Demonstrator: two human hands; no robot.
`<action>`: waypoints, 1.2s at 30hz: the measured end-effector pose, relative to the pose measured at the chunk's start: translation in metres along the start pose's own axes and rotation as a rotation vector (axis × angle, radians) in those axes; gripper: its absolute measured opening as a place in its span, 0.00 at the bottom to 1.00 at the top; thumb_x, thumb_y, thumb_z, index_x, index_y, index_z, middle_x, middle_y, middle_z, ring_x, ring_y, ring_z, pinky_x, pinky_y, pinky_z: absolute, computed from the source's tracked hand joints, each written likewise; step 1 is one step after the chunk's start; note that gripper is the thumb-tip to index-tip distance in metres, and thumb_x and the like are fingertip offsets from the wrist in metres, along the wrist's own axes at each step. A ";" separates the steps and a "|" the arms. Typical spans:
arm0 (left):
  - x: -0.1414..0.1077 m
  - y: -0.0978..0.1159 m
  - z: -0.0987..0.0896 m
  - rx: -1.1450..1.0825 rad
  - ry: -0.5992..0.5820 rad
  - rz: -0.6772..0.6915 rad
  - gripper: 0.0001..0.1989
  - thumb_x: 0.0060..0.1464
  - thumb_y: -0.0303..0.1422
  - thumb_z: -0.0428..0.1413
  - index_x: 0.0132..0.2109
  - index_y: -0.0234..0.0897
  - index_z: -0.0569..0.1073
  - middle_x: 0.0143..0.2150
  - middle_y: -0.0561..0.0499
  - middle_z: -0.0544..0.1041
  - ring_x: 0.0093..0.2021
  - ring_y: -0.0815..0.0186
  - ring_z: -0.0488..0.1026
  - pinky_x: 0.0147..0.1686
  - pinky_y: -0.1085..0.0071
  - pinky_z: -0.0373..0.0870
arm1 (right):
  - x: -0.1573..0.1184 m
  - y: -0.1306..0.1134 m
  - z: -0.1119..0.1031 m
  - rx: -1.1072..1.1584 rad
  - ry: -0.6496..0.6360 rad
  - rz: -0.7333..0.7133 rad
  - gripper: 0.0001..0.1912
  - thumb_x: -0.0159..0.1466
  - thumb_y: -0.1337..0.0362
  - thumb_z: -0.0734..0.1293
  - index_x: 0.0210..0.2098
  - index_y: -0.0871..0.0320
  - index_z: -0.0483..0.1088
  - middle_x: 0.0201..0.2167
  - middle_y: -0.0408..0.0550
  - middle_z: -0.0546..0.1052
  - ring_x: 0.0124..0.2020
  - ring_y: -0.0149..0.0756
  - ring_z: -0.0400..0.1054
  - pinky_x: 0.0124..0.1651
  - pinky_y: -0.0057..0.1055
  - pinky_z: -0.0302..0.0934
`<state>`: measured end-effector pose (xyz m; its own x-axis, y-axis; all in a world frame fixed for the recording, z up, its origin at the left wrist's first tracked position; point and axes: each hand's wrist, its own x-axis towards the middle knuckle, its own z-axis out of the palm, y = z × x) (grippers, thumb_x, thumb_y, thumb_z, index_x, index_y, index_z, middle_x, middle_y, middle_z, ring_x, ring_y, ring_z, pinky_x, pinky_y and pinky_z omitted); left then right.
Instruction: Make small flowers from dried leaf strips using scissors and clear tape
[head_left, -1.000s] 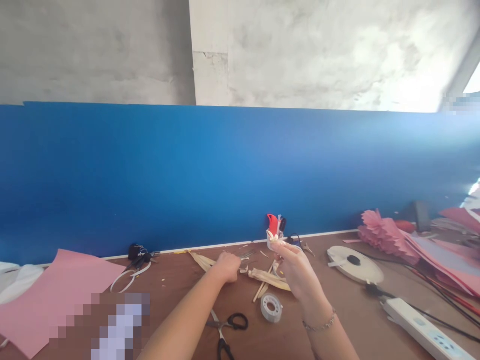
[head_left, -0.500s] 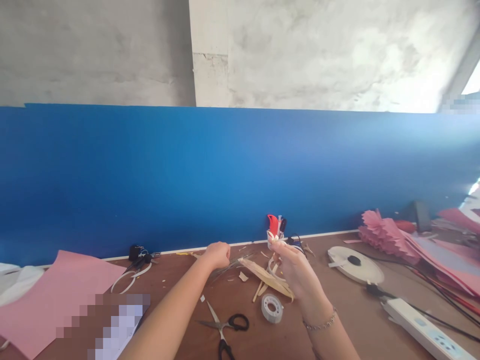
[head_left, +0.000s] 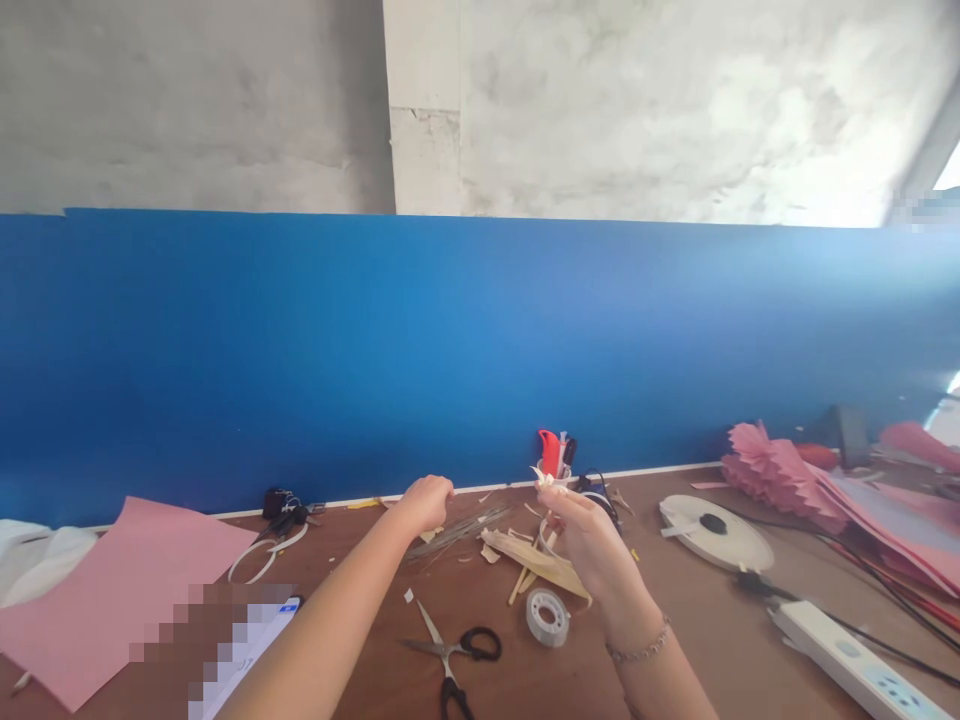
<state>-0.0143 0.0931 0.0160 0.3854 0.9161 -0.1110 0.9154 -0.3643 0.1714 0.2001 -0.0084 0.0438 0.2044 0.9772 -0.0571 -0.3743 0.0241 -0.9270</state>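
Note:
My left hand [head_left: 426,503] is closed just above the far part of the brown table, beside a bunch of thin wires [head_left: 461,530]; whatever its fingers hold is hidden. With fingertips pinched, my right hand [head_left: 589,530] holds a small white flower-like piece [head_left: 549,481] in front of a cup with a red tool [head_left: 550,452] and pens. Dry husk-like strips [head_left: 536,560] lie between the hands. Below them are a roll of tape [head_left: 547,617] and opened scissors [head_left: 445,650] with black handles.
Pink paper [head_left: 112,590] and a partly blurred phone [head_left: 251,650] lie left. At right are a white round reel [head_left: 716,533], a power strip [head_left: 862,655], cables and pleated pink paper [head_left: 784,475]. A blue partition [head_left: 450,340] stands behind the table.
My left hand has moved slightly left, uncovering more of the wires. My right hand has turned the white piece a little. The view has shifted slightly.

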 end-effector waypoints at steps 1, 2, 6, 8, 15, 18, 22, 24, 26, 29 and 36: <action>0.000 -0.001 0.000 -0.026 0.008 0.005 0.15 0.59 0.36 0.53 0.53 0.37 0.69 0.53 0.44 0.71 0.47 0.60 0.72 0.45 0.58 0.72 | 0.000 0.000 0.000 -0.001 0.003 0.004 0.14 0.42 0.59 0.77 0.25 0.59 0.77 0.22 0.40 0.69 0.24 0.28 0.54 0.26 0.28 0.49; 0.000 -0.002 0.000 -0.053 0.015 0.008 0.15 0.59 0.36 0.53 0.52 0.38 0.69 0.53 0.45 0.71 0.47 0.60 0.72 0.45 0.58 0.72 | 0.000 0.000 0.000 -0.001 0.005 0.009 0.13 0.42 0.59 0.77 0.25 0.59 0.77 0.21 0.40 0.69 0.23 0.28 0.54 0.26 0.28 0.49; -0.003 0.000 -0.009 -0.161 0.089 0.005 0.15 0.59 0.36 0.53 0.51 0.37 0.69 0.52 0.45 0.72 0.46 0.61 0.72 0.44 0.59 0.72 | 0.001 0.002 -0.001 0.005 0.005 0.023 0.11 0.43 0.60 0.77 0.25 0.58 0.78 0.21 0.39 0.69 0.23 0.28 0.55 0.25 0.28 0.49; -0.008 0.005 -0.018 -0.215 0.172 0.010 0.12 0.59 0.35 0.53 0.47 0.36 0.72 0.48 0.46 0.74 0.44 0.62 0.73 0.44 0.59 0.71 | 0.003 0.004 -0.002 0.019 -0.009 0.021 0.10 0.44 0.61 0.77 0.25 0.58 0.77 0.21 0.40 0.70 0.23 0.29 0.56 0.26 0.29 0.51; -0.065 0.055 -0.031 -0.455 0.491 0.158 0.20 0.61 0.28 0.42 0.53 0.42 0.72 0.45 0.48 0.77 0.43 0.65 0.73 0.43 0.71 0.68 | -0.003 0.005 0.004 0.159 -0.125 0.001 0.09 0.45 0.60 0.76 0.25 0.55 0.76 0.34 0.43 0.76 0.37 0.36 0.66 0.35 0.29 0.61; -0.094 0.081 -0.015 -0.806 0.570 0.240 0.18 0.60 0.35 0.46 0.51 0.40 0.75 0.37 0.48 0.78 0.36 0.64 0.73 0.38 0.71 0.68 | -0.011 0.001 0.009 0.311 -0.185 0.086 0.10 0.45 0.61 0.77 0.25 0.55 0.75 0.34 0.42 0.78 0.38 0.34 0.68 0.38 0.28 0.62; -0.115 0.102 0.004 -1.111 0.516 0.145 0.20 0.61 0.39 0.45 0.54 0.39 0.73 0.19 0.55 0.68 0.22 0.68 0.64 0.28 0.72 0.63 | -0.022 -0.003 0.016 0.449 -0.281 0.170 0.07 0.47 0.66 0.76 0.25 0.56 0.74 0.31 0.41 0.78 0.35 0.31 0.68 0.39 0.27 0.61; -0.118 0.107 0.008 -1.237 0.489 0.145 0.19 0.60 0.40 0.47 0.52 0.38 0.74 0.23 0.54 0.72 0.20 0.70 0.62 0.25 0.73 0.61 | -0.026 -0.004 0.020 0.463 -0.323 0.186 0.07 0.48 0.66 0.75 0.24 0.57 0.74 0.31 0.42 0.78 0.33 0.31 0.68 0.37 0.28 0.61; -0.119 0.109 0.009 -1.314 0.503 0.136 0.17 0.58 0.40 0.50 0.47 0.36 0.76 0.29 0.50 0.75 0.20 0.71 0.62 0.23 0.73 0.60 | -0.030 -0.003 0.024 0.457 -0.347 0.211 0.07 0.48 0.66 0.75 0.25 0.57 0.74 0.30 0.43 0.78 0.30 0.31 0.67 0.33 0.29 0.60; -0.120 0.112 0.009 -1.355 0.554 0.105 0.16 0.57 0.40 0.52 0.43 0.36 0.77 0.28 0.49 0.76 0.22 0.71 0.63 0.23 0.74 0.58 | -0.036 -0.002 0.029 0.440 -0.372 0.227 0.08 0.48 0.65 0.76 0.25 0.57 0.74 0.30 0.43 0.77 0.25 0.30 0.65 0.28 0.29 0.57; -0.125 0.116 0.006 -1.577 0.429 0.071 0.18 0.55 0.43 0.54 0.48 0.37 0.71 0.23 0.53 0.74 0.14 0.78 0.52 0.16 0.78 0.48 | -0.044 0.000 0.036 0.393 -0.452 0.223 0.09 0.48 0.62 0.76 0.25 0.58 0.74 0.26 0.40 0.74 0.17 0.23 0.55 0.22 0.27 0.54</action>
<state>0.0441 -0.0643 0.0436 0.1142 0.9808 0.1583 -0.2237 -0.1299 0.9660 0.1590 -0.0441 0.0599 -0.2861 0.9582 0.0089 -0.6853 -0.1981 -0.7008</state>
